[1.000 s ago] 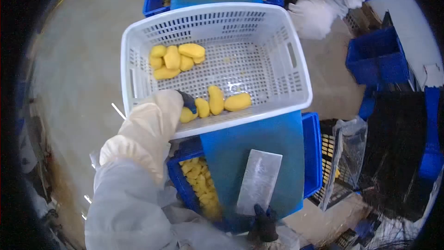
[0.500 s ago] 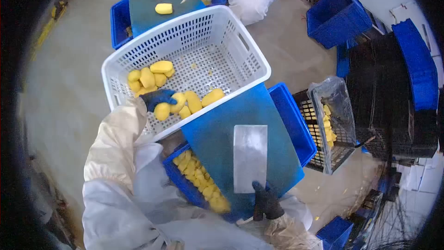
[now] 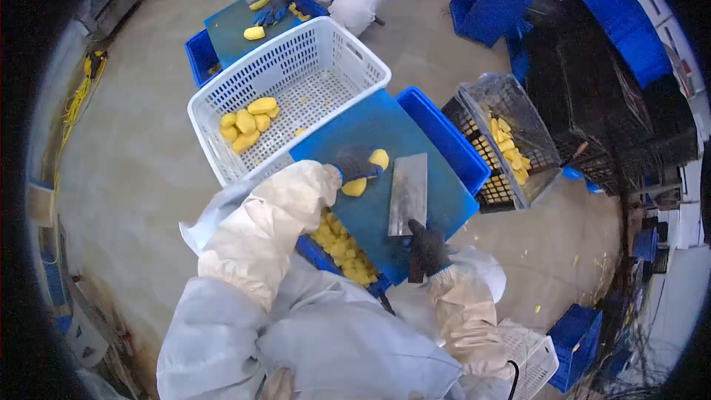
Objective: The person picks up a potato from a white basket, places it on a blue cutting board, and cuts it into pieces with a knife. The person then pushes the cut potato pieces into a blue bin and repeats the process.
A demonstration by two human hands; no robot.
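My left hand [image 3: 354, 163], in a dark glove, rests on the blue cutting board [image 3: 381, 130] and grips yellow potato pieces [image 3: 368, 171]. My right hand [image 3: 428, 247], also gloved, holds the handle of a cleaver [image 3: 409, 194] whose flat blade lies on the board just right of the pieces. Under the board sits a blue crate [image 3: 452, 141] with several cut yellow pieces [image 3: 342, 246] in it. The white perforated basket [image 3: 348, 48] behind the board holds several peeled yellow potatoes [image 3: 246, 120].
Another person's gloved hand [image 3: 275, 9] works at a second blue board [image 3: 231, 24] with a potato at the top. A black wire crate [image 3: 498, 137] lined with plastic holds yellow pieces at the right. Blue and black crates stack at the far right; the concrete floor lies to the left.
My left hand has come out of the white basket with potato pieces and set them on the blue board beside the cleaver. The view has pulled back and tilted.
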